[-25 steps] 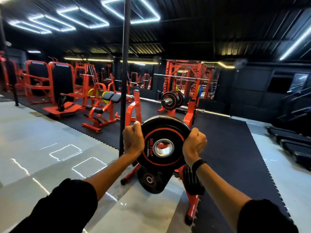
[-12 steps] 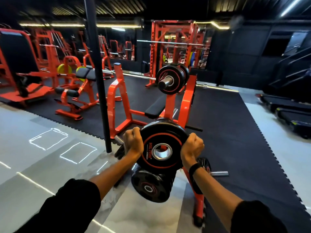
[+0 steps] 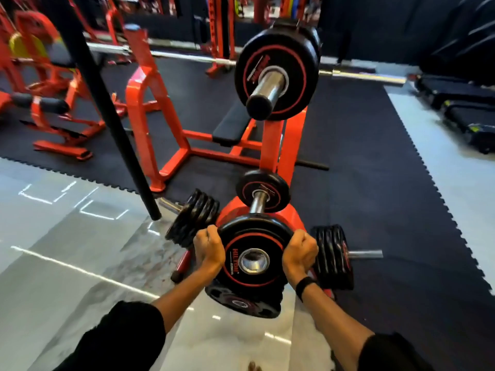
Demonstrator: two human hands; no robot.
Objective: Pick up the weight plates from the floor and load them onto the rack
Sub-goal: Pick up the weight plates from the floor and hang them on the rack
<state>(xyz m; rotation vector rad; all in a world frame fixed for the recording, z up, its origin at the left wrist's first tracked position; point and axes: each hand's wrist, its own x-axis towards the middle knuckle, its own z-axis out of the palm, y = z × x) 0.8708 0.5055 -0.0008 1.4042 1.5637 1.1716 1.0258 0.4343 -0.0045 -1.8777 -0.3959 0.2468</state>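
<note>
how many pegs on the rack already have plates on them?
4, maybe more hidden: small plate on centre peg, stack on left peg, stack on right peg, plates under the held plate.

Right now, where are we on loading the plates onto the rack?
Done: stacks of plates already sit on the left peg, the right peg and the peg nearest the camera, and one on the upper peg.
In hand: the left hand and right hand grip one plate by its rim, not yet on any peg.
Left: seat it. No loose plates show on the floor.
</note>
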